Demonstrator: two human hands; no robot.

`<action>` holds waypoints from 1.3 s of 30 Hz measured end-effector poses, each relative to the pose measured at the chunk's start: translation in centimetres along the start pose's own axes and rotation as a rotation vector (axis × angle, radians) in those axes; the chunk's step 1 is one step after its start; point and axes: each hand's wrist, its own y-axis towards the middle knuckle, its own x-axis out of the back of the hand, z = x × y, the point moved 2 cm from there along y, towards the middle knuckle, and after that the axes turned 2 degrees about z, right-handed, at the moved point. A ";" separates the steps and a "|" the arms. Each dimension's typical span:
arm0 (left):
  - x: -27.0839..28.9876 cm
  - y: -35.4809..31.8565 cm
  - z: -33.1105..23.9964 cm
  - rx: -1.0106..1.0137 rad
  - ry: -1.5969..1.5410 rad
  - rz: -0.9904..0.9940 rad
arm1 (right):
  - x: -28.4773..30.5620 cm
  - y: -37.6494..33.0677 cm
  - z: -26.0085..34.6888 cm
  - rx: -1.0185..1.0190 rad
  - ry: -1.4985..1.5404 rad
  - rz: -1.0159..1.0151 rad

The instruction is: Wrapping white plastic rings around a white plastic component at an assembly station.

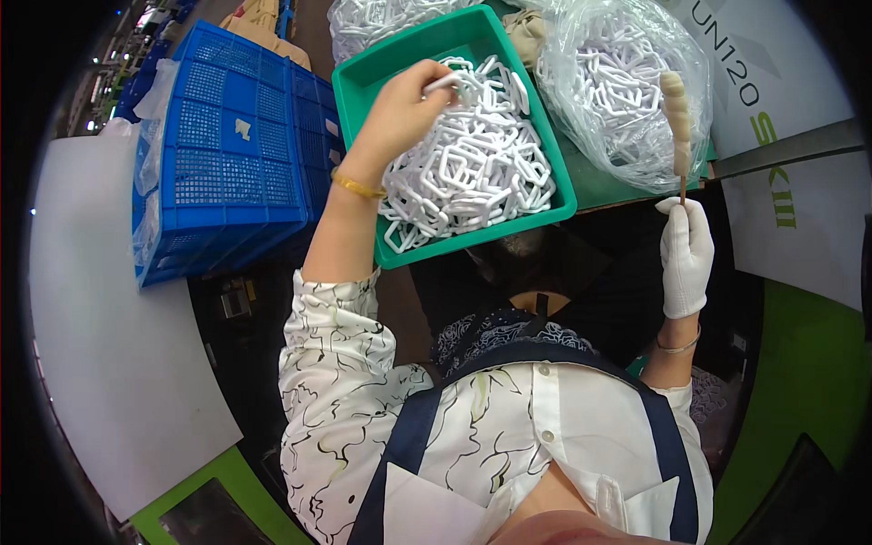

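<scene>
Tray open above; crate left, bag right

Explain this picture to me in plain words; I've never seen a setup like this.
There's no machine here: a person works with their own hands, seen from a fisheye camera on their head, looking down, so edges bend. The bare left hand reaches into a green tray, fingers at the white links. The gloved right hand holds a thin stick with a pale, lumpy piece on top. Right of the tray, a clear bag of similar links rests on a green surface; left is a blue crate.
</scene>
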 end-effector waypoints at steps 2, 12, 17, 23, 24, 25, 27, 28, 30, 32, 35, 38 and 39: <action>1.0 -1.1 -0.9 0.028 0.026 0.004 | -0.1 0.1 -0.1 -0.005 0.003 0.004; -0.5 -5.4 -4.2 -0.127 0.536 0.163 | -1.1 0.3 0.2 0.032 -0.036 0.058; 0.2 -5.4 -4.2 -0.095 0.320 -0.120 | -1.6 -0.4 0.5 0.079 -0.020 0.066; -5.3 -6.4 -6.3 -0.028 -0.392 -0.306 | -4.7 -1.8 2.1 0.199 -0.009 0.247; -6.8 -6.5 -7.0 -0.027 -0.400 -0.297 | -5.5 -2.2 2.7 0.219 0.021 0.275; -8.3 -6.6 -7.8 -0.091 -0.408 -0.267 | -6.1 -2.6 3.4 0.239 0.044 0.267; -10.7 -6.5 -9.1 -0.160 -0.424 -0.223 | -5.9 -2.8 3.8 0.206 -0.041 0.270; -11.9 -6.4 -9.0 -0.132 -0.611 -0.233 | -5.7 -2.8 3.4 0.210 -0.061 0.248; -13.8 -6.4 -9.7 -0.103 -0.804 -0.229 | -4.4 -2.9 1.7 0.196 -0.038 0.093; -15.6 -6.5 -10.5 0.065 -1.288 -0.173 | -2.3 -2.7 0.3 -0.021 0.071 0.077; -18.6 -7.0 -10.1 0.116 -1.521 0.000 | -1.5 -3.3 0.9 -0.005 0.161 0.051; -21.1 -7.4 -10.6 0.263 -1.713 0.156 | -2.4 -2.5 0.8 0.107 0.372 0.029; -21.7 -7.6 -10.7 0.296 -1.715 0.160 | -1.8 -2.3 0.7 0.031 0.272 0.096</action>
